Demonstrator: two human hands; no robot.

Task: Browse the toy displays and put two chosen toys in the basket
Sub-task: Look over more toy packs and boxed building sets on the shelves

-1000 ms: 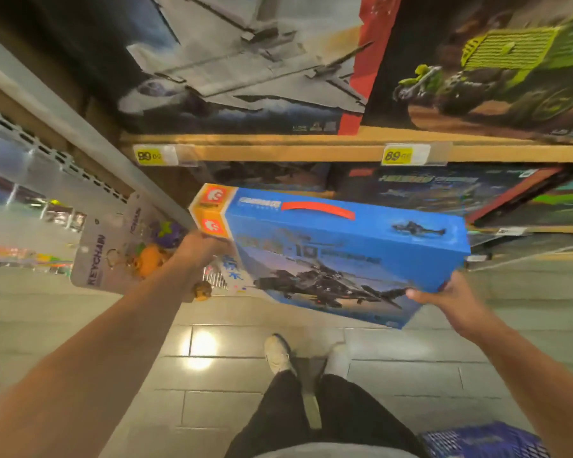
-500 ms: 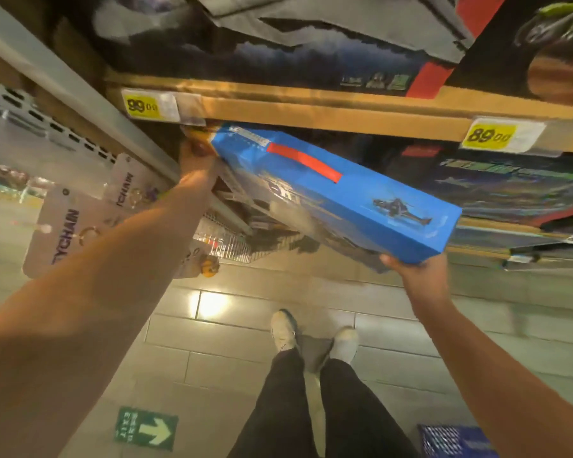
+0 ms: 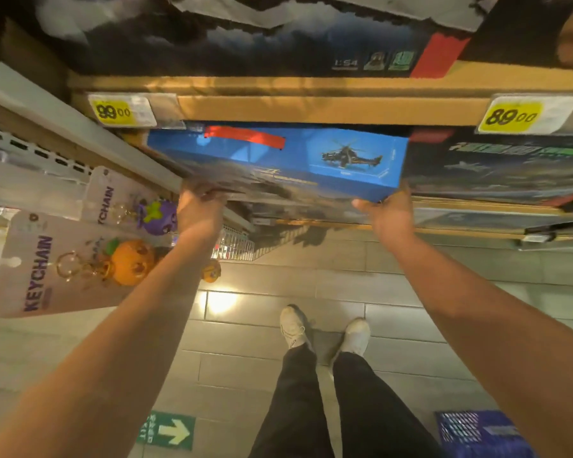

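The blue helicopter toy box (image 3: pixel 278 160) is being gripped at its lower corners between the left hand (image 3: pixel 199 213) and right hand (image 3: pixel 386 214), against the shelf (image 3: pixel 311 109); snagging there risks it being dropped.

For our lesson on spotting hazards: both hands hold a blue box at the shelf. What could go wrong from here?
1. The hands, left and right, grip only the blue box's lower edge, so it may tip and fall.
2. The left arm passes close to the hanging keychains and might knock them.
3. The basket stands by the feet, a possible trip.
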